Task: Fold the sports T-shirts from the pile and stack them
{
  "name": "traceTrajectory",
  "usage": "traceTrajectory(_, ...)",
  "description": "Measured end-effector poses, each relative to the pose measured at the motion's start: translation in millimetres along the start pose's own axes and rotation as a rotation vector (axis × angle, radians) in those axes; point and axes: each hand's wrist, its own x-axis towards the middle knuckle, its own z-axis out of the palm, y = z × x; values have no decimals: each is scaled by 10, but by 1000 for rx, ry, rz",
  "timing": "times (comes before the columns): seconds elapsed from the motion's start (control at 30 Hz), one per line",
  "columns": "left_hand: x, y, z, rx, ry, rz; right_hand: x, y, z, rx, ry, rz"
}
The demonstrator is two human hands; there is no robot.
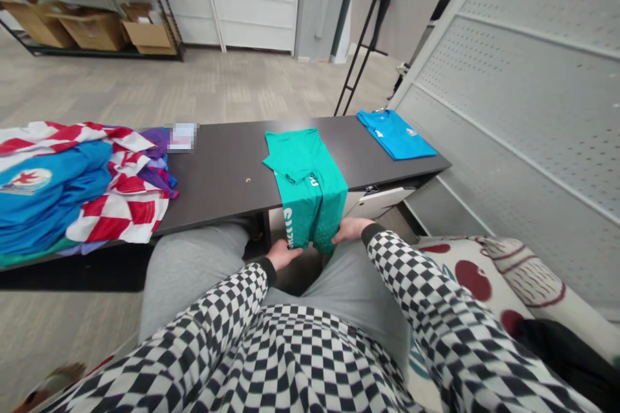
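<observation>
A teal shirt (305, 181) lies folded lengthwise across the bench (217, 187), near its middle — the top part rests on the dark surface and the lower part hangs over the front edge toward the person's lap. The left hand (282, 253) is at the hanging end's lower left corner, and the right hand (349, 230) is at its lower right corner. Both are partly closed with their fingers against the cloth, but I cannot tell whether either one has a firm grip. Farther along the bench, to the right of the teal shirt, a folded blue shirt (394, 134) lies flat near the far end. At the bench's left end sits a heaped pile of clothes (72, 187) in blue and red-and-white checks, with a purple cloth (155, 142) at its edge. Behind the bench stands a metal shelf (92, 6) holding cardboard boxes (92, 31).
</observation>
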Motion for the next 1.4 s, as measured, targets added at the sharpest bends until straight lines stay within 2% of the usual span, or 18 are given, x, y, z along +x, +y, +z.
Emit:
traceTrajectory(0.17, -75, 51, 10, -65, 5, -24, -32, -108, 21, 47, 47, -18)
traceTrajectory(0.3, -297, 268, 47, -251, -39, 49, -270, -217, 113, 224, 96, -158)
traceTrajectory(0.4, -629, 501, 31, -479, -85, 77, -570, -277, 330, 690, 164, -350)
traceTrajectory(0.47, -908, 675, -10, -684, -125, 58, -758, -299, 504, 971, 246, -405)
traceTrajectory(0.53, -1187, 844, -66, -826, -178, 34, -899, -309, 655, 1074, 367, -378)
traceTrajectory(0.6, -1431, 986, -123, -876, -232, 48, -995, -313, 758, 1109, 483, -344)
traceTrajectory(0.67, -1623, 1091, -170, -895, -286, 72, -1082, -318, 809, 1146, 547, -328)
traceTrajectory(0.73, -1764, 1169, -202, -884, -327, 47, -1191, -333, 819, 1200, 520, -318)
traceTrajectory(0.87, -1937, 1293, -212, -857, -348, -102, -1491, -393, 789, 1272, 233, -337)
traceTrajectory(0.93, -1980, 1336, -192, -863, -345, -159, -1635, -398, 769, 1274, 130, -371)
traceTrajectory(1.0, -1996, 1351, -157, -876, -344, -198, -1744, -359, 754, 1284, 98, -381)
traceTrajectory(1.1, -1978, 1305, -79, -870, -300, -213, -1819, -226, 759, 1307, 146, -280)
traceTrajectory(1.27, -1896, 1018, 1, -591, -234, -240, -1791, 30, 955, 1294, 264, -116)
traceTrajectory(1.33, -1871, 863, -37, -375, -246, -125, -1802, 118, 1083, 1228, 278, -82)
traceTrajectory(1.4, -1859, 725, -117, -98, -261, 93, -1854, 198, 1207, 1131, 280, -72)
